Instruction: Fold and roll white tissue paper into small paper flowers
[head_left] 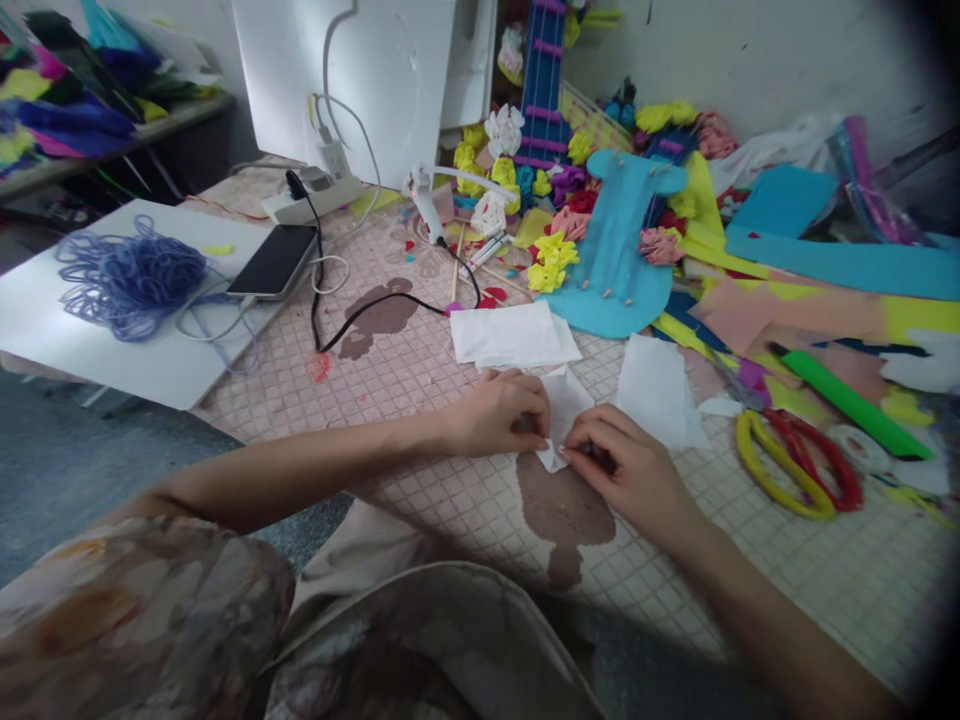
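Between my hands is a small white sheet of paper (564, 400), its near corner bunched up. My left hand (501, 412) pinches the left side of that corner, fingers curled. My right hand (628, 462) grips the right side between thumb and fingertips. Just beyond lies a flat stack of white paper (514, 335). To the right of it rests another white paper piece (658, 390), lying flat on the patterned tablecloth (420, 390).
Scissors with red and yellow handles (787, 465) and a green cutter (847, 400) lie at right. Behind stand a blue cutout (619, 240) and crumpled paper flowers (553, 262). A glue gun (426, 205), phone (276, 262) and purple cord bundle (131, 275) are at left.
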